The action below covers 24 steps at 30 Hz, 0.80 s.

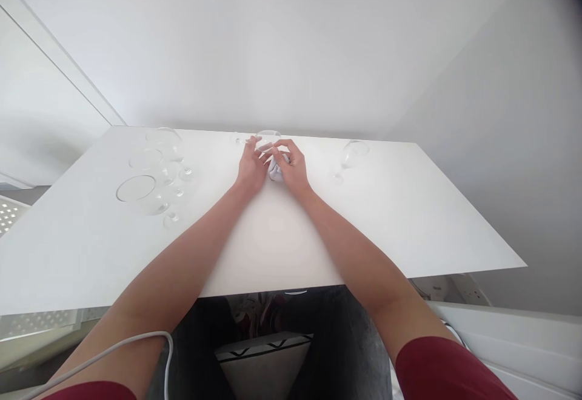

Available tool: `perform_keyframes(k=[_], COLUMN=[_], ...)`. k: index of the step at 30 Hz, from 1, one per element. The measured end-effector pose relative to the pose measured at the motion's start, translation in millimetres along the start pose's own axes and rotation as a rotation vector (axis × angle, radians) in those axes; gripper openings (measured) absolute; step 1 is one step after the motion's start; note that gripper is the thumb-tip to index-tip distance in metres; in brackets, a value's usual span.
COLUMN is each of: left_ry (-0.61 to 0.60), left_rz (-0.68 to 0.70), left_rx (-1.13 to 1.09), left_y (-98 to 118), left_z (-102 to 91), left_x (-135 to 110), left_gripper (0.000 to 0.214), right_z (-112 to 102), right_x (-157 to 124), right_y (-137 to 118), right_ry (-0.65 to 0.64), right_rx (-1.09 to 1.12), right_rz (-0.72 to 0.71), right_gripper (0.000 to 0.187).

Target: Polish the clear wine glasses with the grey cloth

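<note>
Seemingly cloth [275, 173] between both hands [251, 168]

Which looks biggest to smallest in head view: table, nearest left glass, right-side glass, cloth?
1. Table
2. Nearest left glass, inflated by closeness
3. Right-side glass
4. Cloth, partly hidden, so this rank is unsure

The near half of the worktop [273, 242] lay bare from front edge to middle. The left hand [251, 168] and right hand [294, 168] met at the centre over a crumpled cloth [276, 171], with a far glass [268, 134] just behind them. Three clear glasses [146, 160] crowded the left side. A lone glass [353, 153] sat to the right, with open lanes on either side.
</note>
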State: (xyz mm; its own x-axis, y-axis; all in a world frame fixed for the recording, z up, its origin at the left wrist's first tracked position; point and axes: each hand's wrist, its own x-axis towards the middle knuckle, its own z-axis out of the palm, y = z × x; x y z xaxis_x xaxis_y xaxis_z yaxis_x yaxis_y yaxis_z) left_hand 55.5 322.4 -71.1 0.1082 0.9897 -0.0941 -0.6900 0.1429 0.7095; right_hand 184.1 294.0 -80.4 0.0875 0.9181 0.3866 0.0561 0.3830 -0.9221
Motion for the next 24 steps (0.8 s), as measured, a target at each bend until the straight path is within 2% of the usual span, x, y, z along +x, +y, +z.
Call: perform_keyframes(k=[3,6,9,11,15,19,22,24], left_ry=[0.085,0.108,0.098,0.096,0.119,0.152,0.187,0.208], left_rz=[0.043,0.055,0.045,0.045,0.050,0.052,0.050,0.050], left_rx=[-0.076,-0.082,-0.066,-0.077,-0.104,-0.113,-0.116,-0.120], left_y=[3,4,4,3,2,2,1,0], left_z=[-1.4,-2.0,-2.4,-3.0,-4.5,-4.9,-4.3,-4.2], left_x=[2,3,2,3,4,5,6,7], left_gripper=[0.026,0.026,0.029,0.030,0.029,0.029,0.028,0.029], right_z=[-5,-9,-11,-10,-10,-8,-6,-6], right_x=[5,13,18,18,20,22,21,20], right_y=[4,10,14,15,21,29,30,28], right_ry=[0.053,0.079,0.060,0.031,0.082,0.080,0.027,0.068], right_rx=[0.197,0.425,0.554,0.578,0.515,0.412,0.189,-0.016], right_rz=[0.143,0.290,0.320,0.314,0.347,0.315,0.169,0.047], right_gripper=[0.066,0.066,0.049,0.046,0.055,0.042,0.049,0.062])
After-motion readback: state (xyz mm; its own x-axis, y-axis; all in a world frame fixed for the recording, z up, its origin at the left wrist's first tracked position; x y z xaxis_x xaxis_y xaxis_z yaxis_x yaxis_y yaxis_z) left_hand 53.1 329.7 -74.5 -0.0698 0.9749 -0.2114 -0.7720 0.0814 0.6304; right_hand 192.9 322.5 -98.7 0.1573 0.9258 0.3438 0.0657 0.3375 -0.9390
